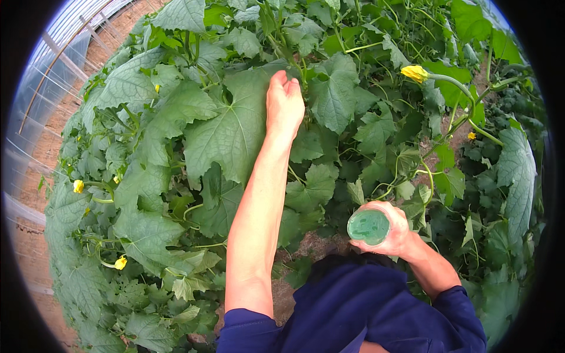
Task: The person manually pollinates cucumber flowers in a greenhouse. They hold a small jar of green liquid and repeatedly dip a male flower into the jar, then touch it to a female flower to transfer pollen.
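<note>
My left hand (286, 103) reaches up among the vines, its fingers curled beside the stems near the top centre. Whether it grips a stem or leaf cannot be made out. A broad green leaf (236, 123) spreads just left of that hand. Lower right, close to my body, my right hand (393, 227) is wrapped around a clear cup (369, 227) of green liquid. A yellow blossom (415, 73) tips a slender curved green fruit (457, 84) at the upper right.
Dense leafy vines surround both arms. Several more yellow flowers, one being a blossom (120, 263), show at the left. Beyond the foliage stand a clear plastic sheet wall (33, 132) and a curved pole (52, 57) over bare soil (48, 154). Curling stems (430, 176) run near my right hand.
</note>
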Action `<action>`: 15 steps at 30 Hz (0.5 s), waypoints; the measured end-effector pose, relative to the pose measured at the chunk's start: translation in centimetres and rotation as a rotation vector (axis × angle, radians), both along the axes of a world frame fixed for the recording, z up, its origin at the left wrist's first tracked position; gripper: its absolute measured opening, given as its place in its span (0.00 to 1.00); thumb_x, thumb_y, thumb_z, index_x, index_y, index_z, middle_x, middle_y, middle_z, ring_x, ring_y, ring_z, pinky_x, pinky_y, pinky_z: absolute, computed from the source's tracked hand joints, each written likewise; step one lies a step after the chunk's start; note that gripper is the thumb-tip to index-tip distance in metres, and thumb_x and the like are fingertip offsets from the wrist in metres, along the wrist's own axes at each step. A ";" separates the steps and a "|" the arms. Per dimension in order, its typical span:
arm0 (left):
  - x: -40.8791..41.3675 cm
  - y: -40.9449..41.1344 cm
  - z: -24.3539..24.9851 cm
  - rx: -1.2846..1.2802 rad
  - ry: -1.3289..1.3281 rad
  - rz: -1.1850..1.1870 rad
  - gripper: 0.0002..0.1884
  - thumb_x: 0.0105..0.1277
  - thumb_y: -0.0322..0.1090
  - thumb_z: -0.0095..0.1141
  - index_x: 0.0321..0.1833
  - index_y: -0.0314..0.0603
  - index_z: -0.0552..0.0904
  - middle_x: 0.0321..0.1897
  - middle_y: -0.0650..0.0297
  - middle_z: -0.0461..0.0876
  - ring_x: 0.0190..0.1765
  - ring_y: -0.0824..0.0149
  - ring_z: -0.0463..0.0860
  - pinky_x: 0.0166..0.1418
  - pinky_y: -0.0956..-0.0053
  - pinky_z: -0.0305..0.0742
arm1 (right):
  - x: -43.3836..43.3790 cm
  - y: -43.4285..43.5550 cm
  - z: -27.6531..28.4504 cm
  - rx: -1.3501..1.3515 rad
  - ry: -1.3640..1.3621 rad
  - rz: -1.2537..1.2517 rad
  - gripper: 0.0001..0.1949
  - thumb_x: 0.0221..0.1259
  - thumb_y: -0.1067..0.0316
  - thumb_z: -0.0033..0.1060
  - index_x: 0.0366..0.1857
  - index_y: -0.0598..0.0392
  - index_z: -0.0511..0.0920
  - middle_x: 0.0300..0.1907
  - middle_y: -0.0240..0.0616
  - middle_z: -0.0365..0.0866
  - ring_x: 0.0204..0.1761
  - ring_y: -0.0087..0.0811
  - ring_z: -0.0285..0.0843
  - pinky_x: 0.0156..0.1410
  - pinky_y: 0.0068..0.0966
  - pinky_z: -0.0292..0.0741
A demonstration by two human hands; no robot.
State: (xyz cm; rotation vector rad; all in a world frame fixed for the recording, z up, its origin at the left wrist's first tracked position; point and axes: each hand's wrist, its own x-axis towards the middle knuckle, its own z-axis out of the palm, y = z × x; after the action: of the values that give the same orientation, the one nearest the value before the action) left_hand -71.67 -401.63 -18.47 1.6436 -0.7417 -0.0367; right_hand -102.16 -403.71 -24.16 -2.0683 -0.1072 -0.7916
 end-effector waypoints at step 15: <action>4.9 -9.5 -5.8 -0.745 0.258 -0.248 0.14 0.78 0.42 0.51 0.55 0.39 0.74 0.36 0.69 0.79 0.35 0.78 0.74 0.47 0.76 0.76 | -4.6 -0.8 0.9 -0.056 0.170 -0.265 0.35 0.34 0.63 0.88 0.52 0.61 0.77 0.45 0.42 0.84 0.45 0.35 0.85 0.51 0.30 0.81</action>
State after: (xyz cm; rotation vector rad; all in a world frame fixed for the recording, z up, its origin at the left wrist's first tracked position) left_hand -66.79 -411.16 -24.31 0.8155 -0.6485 -0.1307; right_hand -106.74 -404.50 -23.23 -2.2220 0.2463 -0.7729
